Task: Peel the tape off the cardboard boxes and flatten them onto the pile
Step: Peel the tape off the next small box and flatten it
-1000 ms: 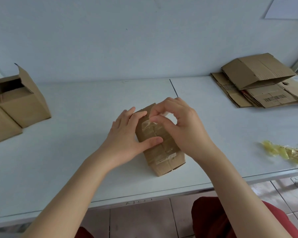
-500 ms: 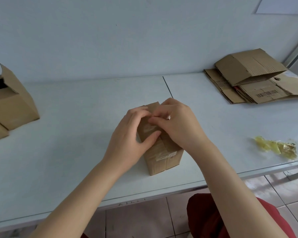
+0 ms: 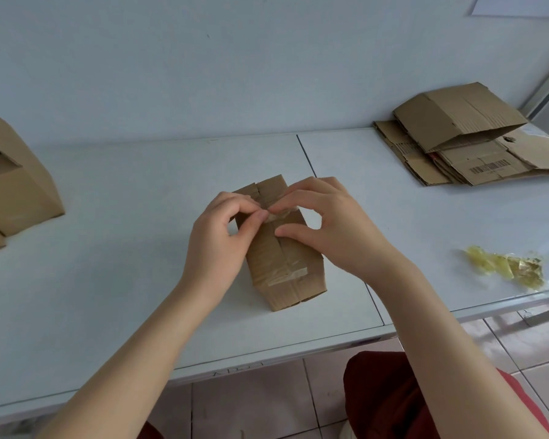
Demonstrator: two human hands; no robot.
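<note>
Surface: wide bare stretch between centre box and upright boxes at left edge, passage open. Right of centre box, bare lane toward flattened pile in far right corner. Tape scraps near front edge, well apart from pile. Wall closes rear. Left hand, right hand meet at tape, blocking box top.

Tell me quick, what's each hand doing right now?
Left hand: pinching the lifted end of the tape on the small box.
Right hand: fingers curled at that tape, thumb on the box; grip cannot be told.
</note>
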